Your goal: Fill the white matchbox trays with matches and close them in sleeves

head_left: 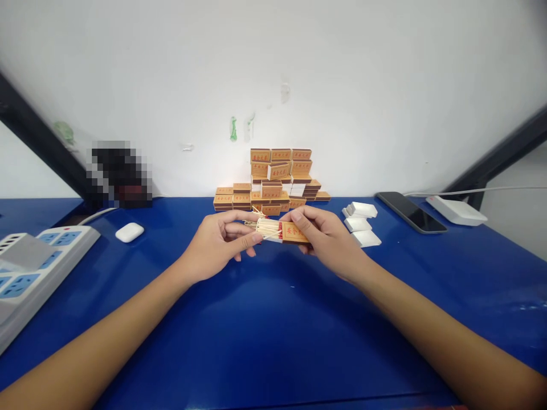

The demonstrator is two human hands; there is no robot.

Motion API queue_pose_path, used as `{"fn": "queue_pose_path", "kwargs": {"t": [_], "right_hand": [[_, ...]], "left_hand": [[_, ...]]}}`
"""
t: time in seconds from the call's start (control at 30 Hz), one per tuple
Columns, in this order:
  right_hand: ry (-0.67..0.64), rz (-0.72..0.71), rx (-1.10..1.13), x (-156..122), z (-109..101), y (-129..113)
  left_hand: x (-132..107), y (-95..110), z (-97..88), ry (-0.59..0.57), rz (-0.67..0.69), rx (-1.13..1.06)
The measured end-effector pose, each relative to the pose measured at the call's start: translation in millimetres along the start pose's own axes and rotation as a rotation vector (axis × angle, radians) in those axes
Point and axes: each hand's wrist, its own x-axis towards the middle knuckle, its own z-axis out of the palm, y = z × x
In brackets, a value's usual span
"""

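Left hand (220, 244) pinched shut on a splayed bundle of matches (267, 228), right hand (327, 238) closed round the matchbox (296, 232), both just above the blue table (273, 319); risk: crooked sticks likely snag the box mouth, then slip loose and scatter.

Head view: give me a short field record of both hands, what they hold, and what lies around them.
left hand: pinches the bundle of wooden matchsticks sticking out of the box's left end
right hand: grips the orange cardboard matchbox with red print
behind: stack of orange cardboard matchboxes against the white wall
right of hands: white inner trays, untouched; black phone beyond
left of hands: white oval earbud case; grey-and-blue power strip
surface: blue table
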Motion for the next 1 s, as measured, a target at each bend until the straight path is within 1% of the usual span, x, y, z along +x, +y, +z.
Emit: {"fn": "queue_pose_path", "kwargs": {"t": [0.1, 0.2, 0.4, 0.6, 0.73, 0.77, 0.8, 0.87, 0.9, 0.93, 0.97, 1.0], "right_hand": [[-0.005, 0.022, 0.040, 0.3, -0.2, -0.3], [-0.005, 0.014, 0.015, 2.9, -3.9, 2.4], [0.045, 0.015, -0.012, 6.5, -7.4, 8.0], [0.127, 0.007, 0.002, 9.1, -11.4, 9.8], [0.215, -0.011, -0.120, 12.5, -25.4, 12.6], [0.203, 0.000, -0.177, 12.8, -29.6, 13.4], [0.145, 0.021, -0.253, 12.7, -33.7, 14.0], [-0.054, 0.051, -0.452, 11.3, -39.9, 14.3], [-0.136, 0.035, -0.559, 10.3, -41.5, 13.7], [-0.174, -0.009, -0.653, 9.1, -42.0, 12.6], [-0.155, -0.077, -0.714, 7.8, -41.3, 10.8], [-0.097, -0.153, -0.737, 6.4, -39.6, 8.4]], "left_hand": [[0.2, -0.8, 0.5, 0.003, -0.010, -0.012], [0.6, -2.4, 1.2, -0.003, -0.021, -0.020], [0.0, -1.8, 2.4, 0.008, -0.041, -0.026], [0.2, -2.0, 3.3, 0.002, -0.061, -0.041], [1.7, -2.7, 1.7, 0.030, -0.054, -0.064], [1.9, -2.9, 1.1, 0.035, -0.053, -0.067], [2.1, -3.1, 0.7, 0.036, -0.052, -0.068], [1.9, -3.1, 0.3, 0.031, -0.054, -0.068], [1.7, -3.0, 0.4, 0.028, -0.057, -0.069], [1.5, -2.6, 0.8, 0.026, -0.060, -0.070], [1.1, -2.1, 1.3, 0.024, -0.065, -0.071], [0.8, -1.5, 2.0, 0.023, -0.070, -0.069]]}}
